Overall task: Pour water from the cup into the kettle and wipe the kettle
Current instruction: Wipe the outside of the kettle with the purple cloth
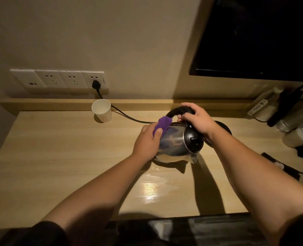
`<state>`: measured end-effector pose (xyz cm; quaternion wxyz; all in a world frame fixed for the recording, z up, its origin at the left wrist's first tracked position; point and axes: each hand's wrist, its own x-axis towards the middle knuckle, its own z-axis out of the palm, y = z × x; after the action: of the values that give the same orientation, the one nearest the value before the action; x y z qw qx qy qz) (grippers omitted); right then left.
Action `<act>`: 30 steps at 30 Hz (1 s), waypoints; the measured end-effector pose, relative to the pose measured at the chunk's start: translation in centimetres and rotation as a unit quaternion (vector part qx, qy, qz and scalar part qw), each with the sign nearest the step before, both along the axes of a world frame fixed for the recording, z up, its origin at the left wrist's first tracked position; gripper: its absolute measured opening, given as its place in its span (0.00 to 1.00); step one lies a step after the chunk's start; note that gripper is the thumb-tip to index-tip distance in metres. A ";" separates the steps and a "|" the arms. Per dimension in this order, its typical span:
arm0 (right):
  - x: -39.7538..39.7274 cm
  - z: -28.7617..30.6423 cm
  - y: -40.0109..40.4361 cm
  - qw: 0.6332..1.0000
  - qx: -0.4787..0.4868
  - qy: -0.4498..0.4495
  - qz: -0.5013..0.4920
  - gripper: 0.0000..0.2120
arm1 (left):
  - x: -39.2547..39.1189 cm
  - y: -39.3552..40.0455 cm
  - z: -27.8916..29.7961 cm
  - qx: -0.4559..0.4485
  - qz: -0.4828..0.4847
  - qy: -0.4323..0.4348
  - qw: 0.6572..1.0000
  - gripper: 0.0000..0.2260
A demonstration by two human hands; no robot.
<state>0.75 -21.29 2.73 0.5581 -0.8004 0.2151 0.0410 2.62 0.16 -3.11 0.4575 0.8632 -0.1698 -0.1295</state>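
Note:
A steel kettle (173, 144) with a black lid and black handle is tilted over the wooden desk (58, 157), spout pointing toward me. My right hand (197, 119) grips its handle from above. Against the kettle's left side my left hand (147, 141) presses a purple cloth (162, 126). The white paper cup (101, 110) stands upright at the back of the desk, left of the kettle and apart from both hands.
The kettle's black base (223, 127) sits behind my right wrist, its cord (125, 115) running to the wall sockets (58, 80). Bottles and packets (278, 110) crowd the right end. A dark screen (257, 36) hangs above right. The desk's front edge is close to me.

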 end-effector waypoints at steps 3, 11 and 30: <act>-0.4 -0.4 0.1 1.000 -0.007 -0.002 -0.006 0.23 | -0.3 -0.8 1.0 0.024 -0.020 -0.065 0.997 0.19; 0.3 -0.7 0.3 0.999 -0.033 -0.008 0.008 0.22 | -1.2 -2.9 1.4 0.094 -0.038 -0.166 0.981 0.18; 0.5 -0.6 0.8 1.000 -0.017 -0.009 -0.024 0.22 | -1.1 -3.1 0.6 -0.029 -0.033 -0.082 0.996 0.18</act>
<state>1.26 -20.48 2.16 0.5475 -0.8046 0.2292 0.0167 1.54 -2.95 -2.50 0.4621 0.8514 -0.2387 -0.0678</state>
